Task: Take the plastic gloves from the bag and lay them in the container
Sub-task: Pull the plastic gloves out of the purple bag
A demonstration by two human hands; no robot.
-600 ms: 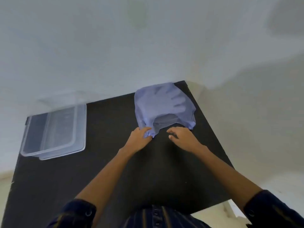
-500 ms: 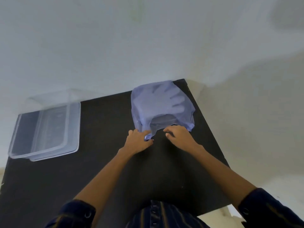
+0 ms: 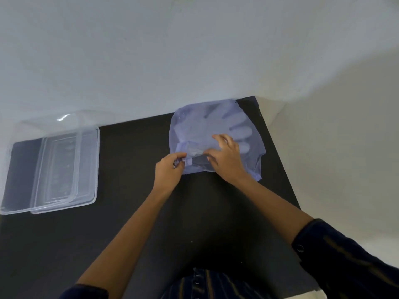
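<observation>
Thin bluish plastic, see-through and a bit crinkly, that's the bag, lying flat at the far right corner of the table, right up against the wall. Through the film you can make out the gloves: pale, flat, with rounded finger shapes fanned out toward the right. They're inside the bag. The bag's near edge is rumpled and its opening faces the person, with a darker gap showing under the lifted top layer.

The left hand has its fingers closed in a pinch on the near left corner of the bag, where the plastic bunches into little folds. The right hand sits on top of the bag at the mouth, fingers curled and pressing or gripping the top layer; can't tell if they're actually inside the opening or just on the film.

The table is matte black and smooth, with a sharp right edge. Way over on the left, well apart from the bag, is the container: clear hard plastic, rectangular with rounded corners and a raised rim, and it looks like two clear pieces overlapping, one slightly offset from the other. Can't tell what's tub and what's lid.

The wall is plain white. Dark sleeves with thin stripes and a button show at the near edge.
</observation>
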